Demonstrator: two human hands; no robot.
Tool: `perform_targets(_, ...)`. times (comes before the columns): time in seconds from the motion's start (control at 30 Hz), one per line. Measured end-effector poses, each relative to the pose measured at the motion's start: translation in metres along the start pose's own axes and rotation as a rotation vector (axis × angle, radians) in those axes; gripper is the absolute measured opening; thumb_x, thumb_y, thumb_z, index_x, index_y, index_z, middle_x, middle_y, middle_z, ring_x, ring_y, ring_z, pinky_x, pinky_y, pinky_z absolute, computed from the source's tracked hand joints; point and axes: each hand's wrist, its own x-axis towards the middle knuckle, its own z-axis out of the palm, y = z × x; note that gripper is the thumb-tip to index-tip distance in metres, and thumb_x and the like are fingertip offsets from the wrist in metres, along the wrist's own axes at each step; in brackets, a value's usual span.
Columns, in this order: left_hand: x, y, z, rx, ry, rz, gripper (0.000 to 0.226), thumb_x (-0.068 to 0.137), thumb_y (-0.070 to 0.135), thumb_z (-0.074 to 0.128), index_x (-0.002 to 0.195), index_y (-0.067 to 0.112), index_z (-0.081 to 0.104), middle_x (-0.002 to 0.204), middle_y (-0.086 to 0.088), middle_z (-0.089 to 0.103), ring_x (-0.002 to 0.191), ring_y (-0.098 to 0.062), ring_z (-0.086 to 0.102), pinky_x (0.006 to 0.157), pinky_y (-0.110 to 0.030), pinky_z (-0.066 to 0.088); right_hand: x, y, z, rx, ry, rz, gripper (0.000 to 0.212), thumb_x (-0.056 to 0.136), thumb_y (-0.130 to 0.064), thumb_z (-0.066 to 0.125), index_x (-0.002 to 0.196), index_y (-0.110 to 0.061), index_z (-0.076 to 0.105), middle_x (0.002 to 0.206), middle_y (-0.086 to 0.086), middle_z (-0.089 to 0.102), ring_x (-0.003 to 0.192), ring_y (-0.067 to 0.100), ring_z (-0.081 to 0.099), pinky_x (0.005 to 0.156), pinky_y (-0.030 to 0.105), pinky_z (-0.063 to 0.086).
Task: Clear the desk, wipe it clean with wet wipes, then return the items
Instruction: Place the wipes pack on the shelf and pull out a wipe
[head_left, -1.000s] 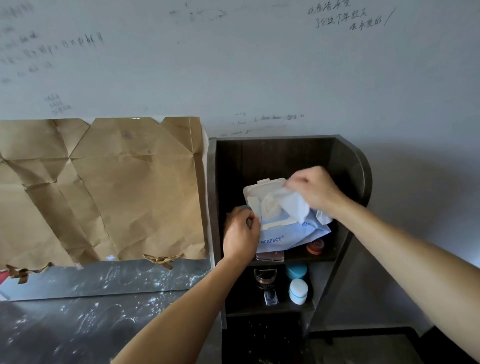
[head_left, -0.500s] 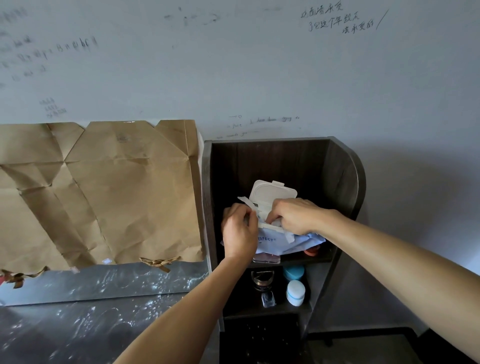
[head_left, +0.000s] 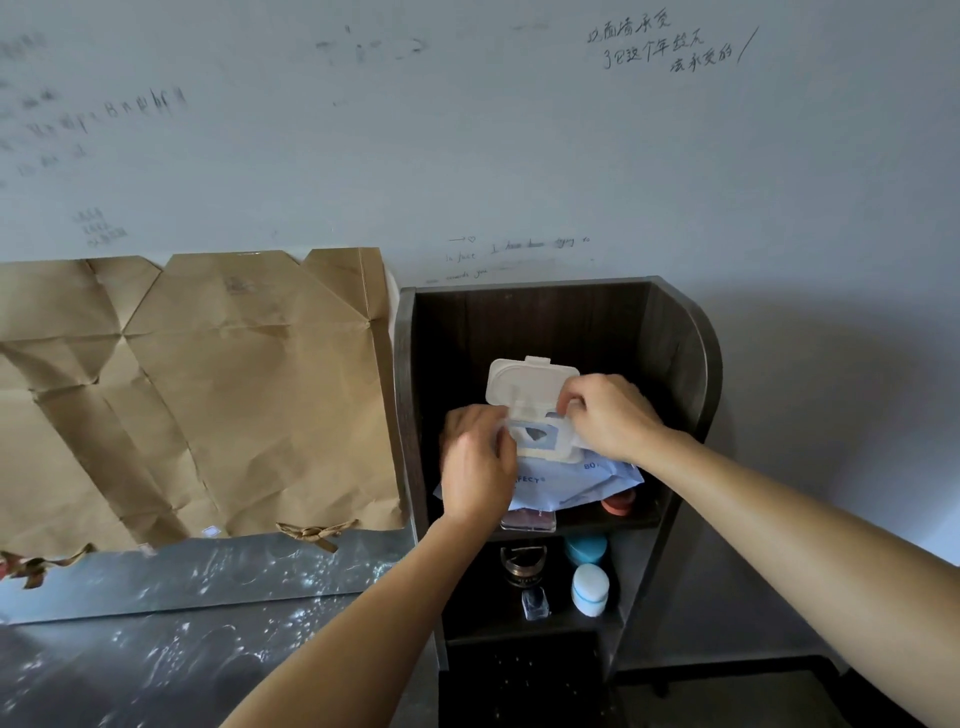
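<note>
A pale blue wet wipes pack (head_left: 582, 483) lies on the upper shelf of a dark wooden shelf unit (head_left: 680, 358). Its white flip lid (head_left: 530, 382) stands open and the dispensing hole (head_left: 537, 434) shows. My left hand (head_left: 475, 462) grips the pack's left side beside the lid frame. My right hand (head_left: 610, 421) sits at the right edge of the opening, thumb and forefinger pinching a white wet wipe (head_left: 567, 408); most of the wipe is hidden under the hand.
Under the pack lie a pink case (head_left: 530, 520) and an orange-red lid (head_left: 618, 504). The lower shelf holds a blue-and-white jar (head_left: 589, 590), a blue cap (head_left: 586, 550) and a small glass bottle (head_left: 535, 604). The dark glossy desk (head_left: 156, 654) is lower left, with brown paper (head_left: 208, 395) on the wall.
My right hand had a wipe lifted above the pack, then came down onto the opening; it now sits at the opening's right edge. The left hand stays on the pack.
</note>
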Motion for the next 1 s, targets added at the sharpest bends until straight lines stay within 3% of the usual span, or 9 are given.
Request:
perform_targets(0.13,-0.002,-0.013,-0.001,0.138,-0.246,0.276,0.037,0.085,0.03,0.04,0.101,0.017,0.07,0.107,0.002,0.064,0.11,-0.019,0.046,0.09,-0.034,0.035,0.001,0.006,-0.01,0.103,0.272,0.101,0.019,0.094,-0.015,0.048,0.112,-0.018,0.051,0.111,0.004,0.057,0.089,0.023,0.057,0.065,0.031,0.043)
perform_targets(0.23,-0.001,-0.024,-0.004,0.184,-0.372,0.341,0.047,0.086,0.038,0.031,0.108,0.02,0.068,0.117,0.002,0.06,0.117,-0.017,0.041,0.097,-0.038,0.032,0.007,0.005,-0.017,0.181,0.201,0.117,0.036,0.093,-0.008,0.041,0.12,-0.025,0.058,0.118,-0.002,0.062,0.102,0.022,0.058,0.077,0.032,0.047)
perform_targets(0.33,0.001,-0.028,-0.006,0.149,-0.462,0.308,0.051,0.085,0.041,0.028,0.11,0.02,0.068,0.12,0.002,0.058,0.116,-0.018,0.043,0.098,-0.039,0.034,0.007,0.005,-0.017,0.244,0.031,0.065,0.035,0.095,-0.014,0.042,0.106,-0.031,0.07,0.112,-0.008,0.067,0.101,0.017,0.06,0.083,0.034,0.051)
perform_targets(0.47,-0.012,-0.019,-0.01,-0.052,-0.154,0.135,0.031,0.082,0.025,0.038,0.089,0.007,0.062,0.1,-0.003,0.054,0.093,-0.019,0.051,0.081,-0.037,0.045,-0.007,0.012,-0.01,0.053,-0.104,-0.096,0.036,0.095,-0.016,0.041,0.102,-0.036,0.071,0.112,-0.008,0.066,0.097,0.018,0.06,0.081,0.038,0.052)
perform_targets(0.53,-0.02,-0.018,-0.012,-0.017,-0.017,0.161,0.024,0.08,0.016,0.04,0.095,0.006,0.055,0.105,-0.006,0.05,0.095,-0.022,0.05,0.08,-0.033,0.045,-0.016,0.016,-0.005,-0.142,-0.153,-0.166,0.042,0.096,-0.014,0.037,0.109,-0.04,0.068,0.12,-0.009,0.059,0.102,0.021,0.056,0.077,0.035,0.049)
perform_targets(0.63,-0.026,-0.024,-0.009,0.182,-0.063,0.309,0.034,0.08,0.014,0.041,0.109,0.008,0.058,0.12,-0.013,0.053,0.108,-0.027,0.047,0.086,-0.034,0.044,-0.028,0.019,0.001,-0.241,-0.214,-0.2,0.046,0.097,-0.012,0.036,0.12,-0.042,0.061,0.125,-0.005,0.054,0.108,0.023,0.052,0.08,0.036,0.047)
perform_targets(0.73,-0.032,-0.033,-0.002,0.288,-0.141,0.385,0.03,0.081,0.017,0.044,0.102,0.014,0.065,0.111,-0.009,0.06,0.102,-0.029,0.05,0.081,-0.037,0.05,-0.033,0.021,0.004,-0.285,-0.259,-0.186,0.047,0.095,-0.012,0.038,0.126,-0.044,0.054,0.127,-0.002,0.051,0.109,0.024,0.052,0.085,0.039,0.046)
perform_targets(0.87,-0.036,-0.035,-0.001,0.357,-0.178,0.381,0.028,0.081,0.019,0.045,0.098,0.015,0.066,0.106,-0.008,0.061,0.098,-0.029,0.052,0.079,-0.038,0.05,-0.036,0.014,0.007,-0.388,-0.29,-0.167,0.053,0.093,-0.007,0.04,0.131,-0.043,0.049,0.129,0.0,0.046,0.105,0.027,0.052,0.075,0.033,0.041)
perform_targets(1.0,-0.034,-0.034,-0.004,0.321,-0.231,0.339,0.031,0.08,0.02,0.042,0.101,0.017,0.066,0.109,-0.006,0.06,0.099,-0.029,0.053,0.081,-0.037,0.049,-0.043,0.015,0.001,-0.156,-0.148,-0.046,0.044,0.091,-0.007,0.042,0.122,-0.031,0.061,0.127,0.005,0.056,0.104,0.029,0.057,0.078,0.035,0.047)
